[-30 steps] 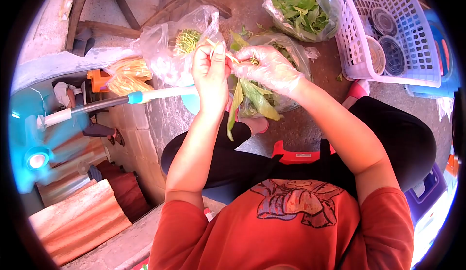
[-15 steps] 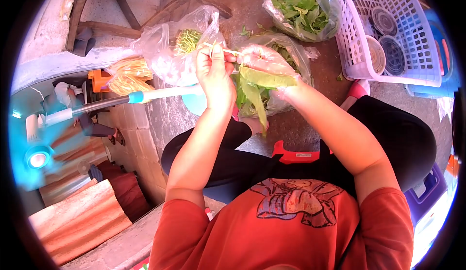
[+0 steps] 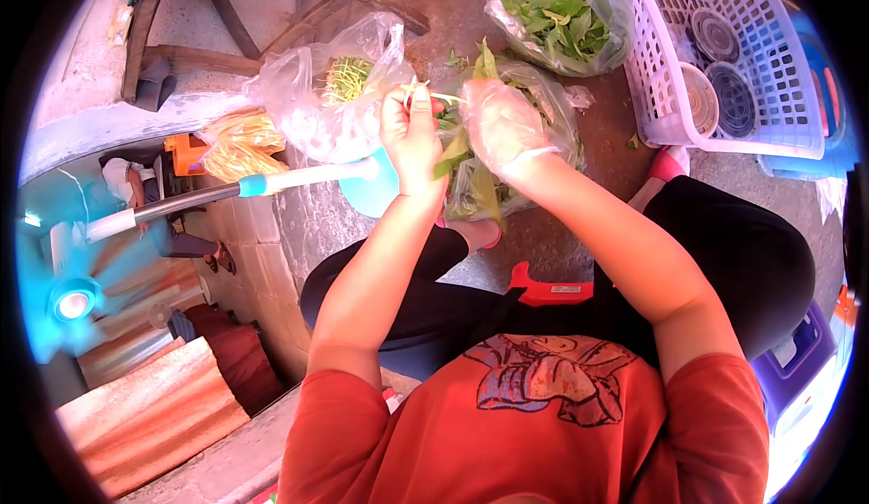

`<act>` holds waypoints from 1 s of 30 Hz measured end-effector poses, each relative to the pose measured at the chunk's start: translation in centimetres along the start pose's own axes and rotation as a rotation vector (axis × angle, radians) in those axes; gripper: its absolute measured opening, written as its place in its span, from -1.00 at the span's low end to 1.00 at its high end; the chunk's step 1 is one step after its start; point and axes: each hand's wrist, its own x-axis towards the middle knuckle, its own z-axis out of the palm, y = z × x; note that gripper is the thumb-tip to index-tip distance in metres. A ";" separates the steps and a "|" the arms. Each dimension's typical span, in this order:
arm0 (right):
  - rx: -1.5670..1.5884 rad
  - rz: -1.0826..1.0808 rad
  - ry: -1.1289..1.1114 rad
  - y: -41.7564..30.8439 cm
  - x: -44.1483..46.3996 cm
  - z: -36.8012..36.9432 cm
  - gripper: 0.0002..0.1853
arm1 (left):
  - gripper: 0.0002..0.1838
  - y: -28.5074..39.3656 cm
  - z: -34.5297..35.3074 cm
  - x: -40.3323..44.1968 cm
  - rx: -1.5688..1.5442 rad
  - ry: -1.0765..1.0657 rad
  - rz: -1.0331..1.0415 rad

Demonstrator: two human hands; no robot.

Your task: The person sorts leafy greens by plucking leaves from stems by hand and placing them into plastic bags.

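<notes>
My left hand (image 3: 415,137) is closed, its thumb and fingers pinching the pale end of a leafy green stem (image 3: 450,97). My right hand (image 3: 505,125), in a clear plastic glove, is closed around the leafy part of that stem. One leaf (image 3: 485,62) sticks up above the glove, and others hang below it. Under my right hand lies a clear plastic bag (image 3: 568,142) with green leaves, partly hidden. Beyond my left hand, another clear bag (image 3: 299,122) holds short cut stems (image 3: 348,80).
At the back, a clear bag (image 3: 619,49) is full of leaves (image 3: 561,19). A white plastic basket (image 3: 760,145) with round lids stands at right. On the left are a blue fan (image 3: 72,305), its pole (image 3: 303,176) and round base (image 3: 373,194). Another person's leg (image 3: 188,245) shows farther left.
My right hand has turned over and closed around the leaves; its palm was up before. The large leaf that lay across my wrist has swung away. My left hand has shifted slightly right.
</notes>
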 end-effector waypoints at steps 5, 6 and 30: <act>0.196 0.010 -0.177 6.9 2.8 2.7 -0.80 | -0.89 1.4 -0.9 2.0 0.012 0.140 0.196; 0.696 0.231 -0.119 8.2 3.0 2.9 -0.81 | -0.89 3.2 -1.2 2.9 -0.054 0.176 0.159; 1.859 0.149 -0.319 12.3 6.0 -5.3 -0.79 | -0.77 -6.8 -2.4 -0.9 0.743 -0.442 0.493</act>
